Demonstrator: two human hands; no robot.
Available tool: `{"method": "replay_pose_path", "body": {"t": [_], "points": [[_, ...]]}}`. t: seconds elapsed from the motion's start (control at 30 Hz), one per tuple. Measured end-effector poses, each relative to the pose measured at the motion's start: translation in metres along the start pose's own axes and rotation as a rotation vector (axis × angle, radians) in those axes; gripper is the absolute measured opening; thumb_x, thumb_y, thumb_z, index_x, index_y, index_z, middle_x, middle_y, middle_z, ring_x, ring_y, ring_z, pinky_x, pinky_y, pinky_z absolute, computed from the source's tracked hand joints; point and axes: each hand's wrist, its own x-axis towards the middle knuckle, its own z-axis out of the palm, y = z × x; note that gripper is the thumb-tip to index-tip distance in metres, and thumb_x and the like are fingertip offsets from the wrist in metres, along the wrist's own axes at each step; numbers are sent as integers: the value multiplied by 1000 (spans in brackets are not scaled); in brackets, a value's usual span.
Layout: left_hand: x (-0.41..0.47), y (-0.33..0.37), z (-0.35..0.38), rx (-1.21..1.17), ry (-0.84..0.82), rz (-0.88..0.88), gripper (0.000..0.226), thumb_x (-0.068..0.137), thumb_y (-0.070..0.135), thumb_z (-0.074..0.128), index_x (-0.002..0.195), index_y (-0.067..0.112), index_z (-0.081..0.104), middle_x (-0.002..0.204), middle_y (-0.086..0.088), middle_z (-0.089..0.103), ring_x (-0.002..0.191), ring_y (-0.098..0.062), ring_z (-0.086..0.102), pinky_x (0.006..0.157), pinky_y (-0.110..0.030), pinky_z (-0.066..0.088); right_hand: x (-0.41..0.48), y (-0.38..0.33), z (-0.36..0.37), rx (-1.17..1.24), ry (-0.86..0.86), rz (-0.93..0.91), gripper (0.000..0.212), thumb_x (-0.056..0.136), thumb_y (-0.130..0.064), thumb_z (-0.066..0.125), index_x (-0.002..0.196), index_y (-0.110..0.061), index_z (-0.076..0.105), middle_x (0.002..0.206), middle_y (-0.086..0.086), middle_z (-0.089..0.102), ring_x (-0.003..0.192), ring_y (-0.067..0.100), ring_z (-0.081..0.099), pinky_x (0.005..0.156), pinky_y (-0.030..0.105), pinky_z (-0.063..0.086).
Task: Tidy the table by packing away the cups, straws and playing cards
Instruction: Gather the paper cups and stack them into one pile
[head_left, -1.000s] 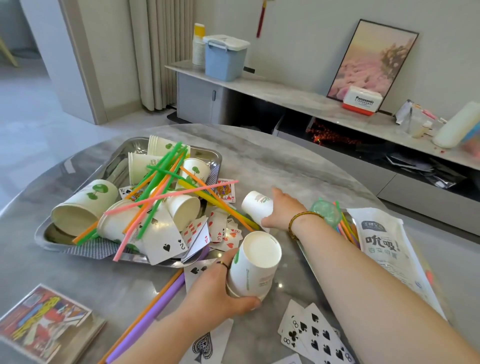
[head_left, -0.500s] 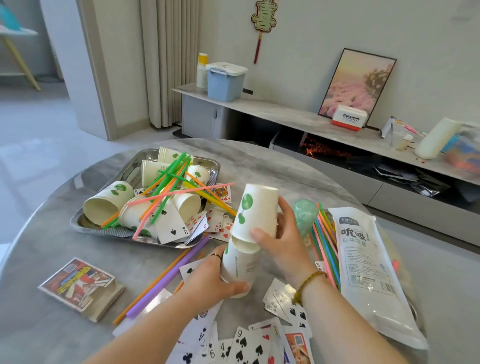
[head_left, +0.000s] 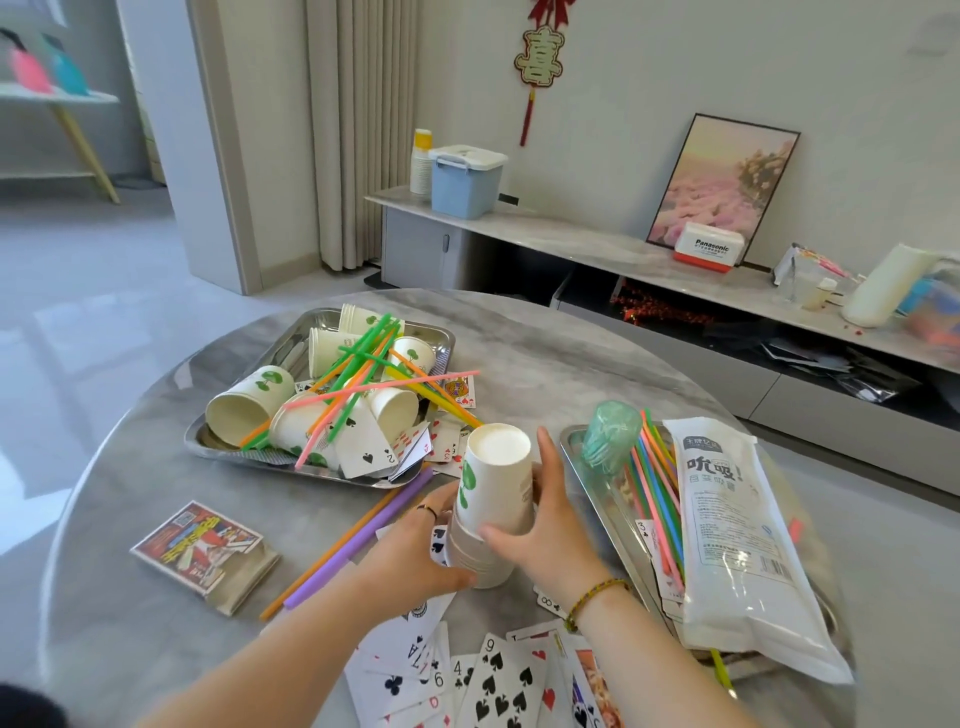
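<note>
Hands meet on the cup stack (head_left: 493, 499), which stands upside down, bases up and leaning slightly, near the middle of the grey table (head_left: 545, 353). Whether its lower rim touches the tabletop cannot be told.

The left hand (head_left: 415, 556) comes in from seven o'clock and wraps the lower cups. Its thumb curls across their near side and a ring (head_left: 428, 510) shows on one finger. The right hand (head_left: 550, 530) comes in from five o'clock with its thumb laid across the front of the top cup near the rim. Its fingers rise straight up behind the cup wall, so thumb and fingers clasp it between them. A beaded bracelet (head_left: 597, 597) circles that wrist.

At ten o'clock from the stack, the left tray (head_left: 322, 470) holds loose cups (head_left: 244, 402) lying on their sides under tangled straws (head_left: 358, 374) and a few cards. At three o'clock, the right tray (head_left: 587, 467) carries a straw bundle (head_left: 657, 483) beside a white straw packet (head_left: 737, 545). Playing cards (head_left: 493, 680) fan out at six o'clock under the forearms. A purple straw (head_left: 363, 535) lies at eight o'clock, with the card box (head_left: 202, 551) beyond it at nine.
</note>
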Motion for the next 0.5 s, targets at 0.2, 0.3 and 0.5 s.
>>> {"method": "replay_pose_path", "body": {"t": [0.2,0.3,0.5], "points": [[-5,4,-2,22,-18,47,75,67,19,73,99,64,22,101,37,40,80,22,50,60,-8,49,0,13,10,-15,-30,13,104,65,-15,75,133,-41,0,122,-26,30,115,-5,32,92,9,28],[-4,3,0,37,-1,66,71,68,17,71,94,65,24,95,37,40,64,22,52,45,-3,41,3,16,15,13,6,11,91,63,-19,77,124,-44,14,112,-30,37,101,-12,41,75,-8,31],[0,4,-2,-5,56,14,83,67,20,73,122,55,23,121,20,47,95,2,50,72,-21,50,11,18,12,218,52,118,82,54,-15,76,121,-22,29,102,-16,49,92,0,51,79,16,42]]}}
